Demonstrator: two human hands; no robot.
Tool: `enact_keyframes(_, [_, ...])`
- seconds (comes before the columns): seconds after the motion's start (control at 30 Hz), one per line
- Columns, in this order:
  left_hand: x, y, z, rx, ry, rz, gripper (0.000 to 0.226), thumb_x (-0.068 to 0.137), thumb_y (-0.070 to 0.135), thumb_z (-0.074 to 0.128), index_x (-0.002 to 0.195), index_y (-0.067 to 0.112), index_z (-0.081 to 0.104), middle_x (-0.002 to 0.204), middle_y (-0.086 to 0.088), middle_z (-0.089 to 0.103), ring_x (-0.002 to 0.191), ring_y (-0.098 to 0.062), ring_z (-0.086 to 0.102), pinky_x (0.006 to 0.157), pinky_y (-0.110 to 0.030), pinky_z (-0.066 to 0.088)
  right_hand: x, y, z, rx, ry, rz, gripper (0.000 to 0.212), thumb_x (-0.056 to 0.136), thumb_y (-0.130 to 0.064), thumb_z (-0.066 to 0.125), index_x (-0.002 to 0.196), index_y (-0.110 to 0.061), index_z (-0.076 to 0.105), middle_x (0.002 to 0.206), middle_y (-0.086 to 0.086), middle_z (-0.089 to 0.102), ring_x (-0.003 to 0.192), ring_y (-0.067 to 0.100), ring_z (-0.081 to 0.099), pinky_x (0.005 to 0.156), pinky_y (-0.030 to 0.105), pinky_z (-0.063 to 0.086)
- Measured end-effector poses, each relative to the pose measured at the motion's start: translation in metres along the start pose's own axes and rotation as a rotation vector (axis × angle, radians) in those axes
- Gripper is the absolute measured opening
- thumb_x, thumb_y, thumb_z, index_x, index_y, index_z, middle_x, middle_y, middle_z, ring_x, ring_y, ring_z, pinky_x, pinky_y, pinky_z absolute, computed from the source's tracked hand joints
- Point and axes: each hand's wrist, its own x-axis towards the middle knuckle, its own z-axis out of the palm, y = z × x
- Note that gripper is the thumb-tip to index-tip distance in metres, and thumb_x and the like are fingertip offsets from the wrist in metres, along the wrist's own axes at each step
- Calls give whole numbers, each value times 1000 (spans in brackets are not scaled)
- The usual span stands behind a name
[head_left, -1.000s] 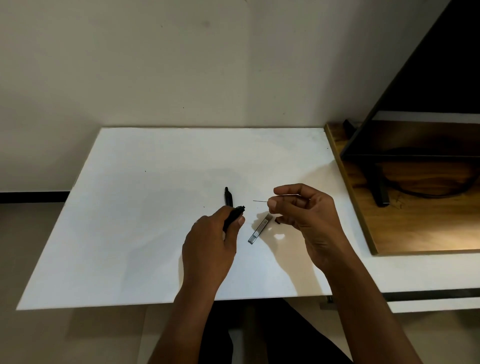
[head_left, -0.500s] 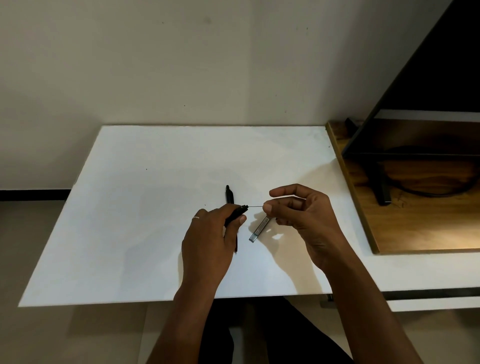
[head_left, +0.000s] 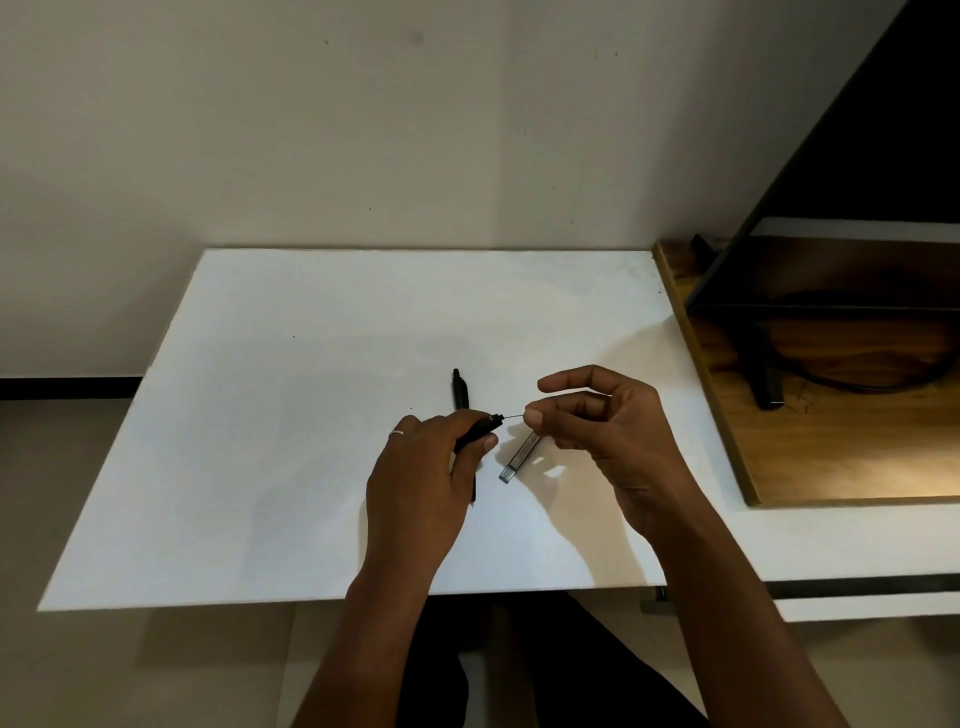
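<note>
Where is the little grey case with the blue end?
In the head view the little grey case lies flat on the white board, right of centre, between the left hand and the right hand.

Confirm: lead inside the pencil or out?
Partly out: the lead meets the pencil at its end; a bare stretch runs to the right hand pinching it. Depth inside: cannot tell.

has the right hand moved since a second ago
Yes, the right hand shifted slightly left over the still lead case, bringing the lead to the pencil.
</note>
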Motion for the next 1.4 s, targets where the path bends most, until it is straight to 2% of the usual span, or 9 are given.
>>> enact_keyframes(0.37, [3, -3, 5, -146, -56, 23, 23, 95, 40, 59, 113, 35, 72, 97, 13, 77, 90, -11, 67, 77, -30, 54, -1, 1, 10, 17, -37, -20, 33, 75, -11, 86, 105, -14, 73, 86, 7, 81, 80, 19, 77, 65, 18, 55])
enact_keyframes(0.53, [2, -4, 5, -263, -67, -9, 21, 93, 41, 63, 110, 34, 73, 88, 14, 77, 81, -5, 71, 73, -19, 53, -2, -2, 4, 1, -50, -54, 39, 73, -8, 86, 109, -17, 74, 94, 3, 81, 82, 16, 77, 61, 16, 53])
enact_keyframes(0.67, [2, -3, 6, -467, -68, -115, 19, 91, 30, 69, 108, 30, 76, 77, 16, 76, 72, -1, 71, 67, -10, 52, 1, -6, -22, 43, 212, -125, 27, 78, -4, 80, 101, -18, 76, 86, 3, 80, 75, 13, 74, 54, 17, 46])
enact_keyframes(0.8, [3, 1, 4, -637, -90, -176, 16, 94, 25, 66, 104, 31, 77, 76, 13, 74, 65, -11, 68, 56, -14, 52, 0, -2, -46, 27, 426, -122, 18, 78, -7, 81, 91, -18, 76, 82, 2, 78, 65, 9, 71, 51, 18, 45])
enact_keyframes(0.9, [4, 4, 1, -716, -98, -190, 16, 94, 28, 64, 104, 31, 77, 77, 16, 73, 71, -4, 69, 57, -11, 49, 1, 5, -54, -132, 490, -83, 15, 79, -6, 81, 89, -17, 77, 87, 3, 77, 62, 6, 70, 53, 14, 47])
enact_keyframes(1.03, [4, 7, 0, -755, -90, -181, 18, 95, 27, 62, 106, 27, 76, 73, 20, 72, 65, 1, 64, 55, -6, 44, 2, 15, -52, -502, 409, -7, 7, 82, -13, 81, 88, -16, 80, 83, -1, 78, 71, 14, 72, 67, 28, 54])
enact_keyframes(1.13, [4, 7, 0, -760, -88, -178, 18, 95, 27, 62, 106, 27, 76, 71, 18, 71, 61, 2, 62, 54, -6, 44, 2, 19, -43, -723, 356, 14, 5, 82, -22, 82, 86, -20, 81, 77, -7, 76, 69, 4, 67, 63, 21, 49])
enact_keyframes(1.23, [4, 7, 0, -758, -95, -191, 18, 94, 28, 63, 106, 28, 77, 74, 16, 72, 65, 0, 64, 56, -8, 46, 1, 21, -34, -818, 348, -5, 6, 81, -26, 82, 84, -20, 81, 77, -6, 75, 71, 6, 67, 59, 18, 44])
enact_keyframes(1.4, [3, 6, 2, -726, -106, -198, 17, 94, 30, 64, 104, 31, 77, 76, 15, 74, 65, -2, 66, 55, -10, 47, 3, 22, -23, -931, 383, 3, 7, 84, -24, 80, 87, -19, 79, 82, -2, 74, 74, 14, 66, 67, 24, 47])
